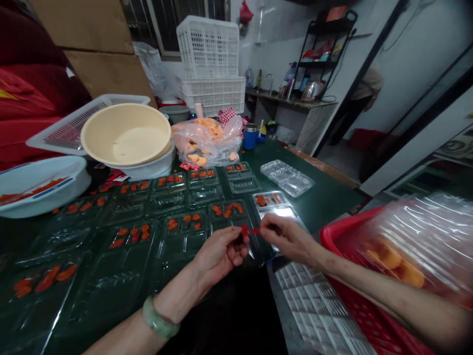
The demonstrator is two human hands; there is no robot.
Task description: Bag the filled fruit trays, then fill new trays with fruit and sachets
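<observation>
Both hands meet over the near edge of the green table. My left hand, with a pale green bangle on its wrist, pinches one end of a small red strip. Fingertips of my right hand close on the strip's other end. What the strip is made of is too small to tell. Just beyond my hands lies a clear plastic tray with orange-red pieces in its upper compartments. To the left, similar trays stand in rows, several holding orange-red pieces in their upper compartments.
A cream basin and a pale blue basin stand at the left. Behind the trays sits a plastic bag of orange pieces beside a blue jar. A stack of clear trays lies right. A red basket stands beside my right arm.
</observation>
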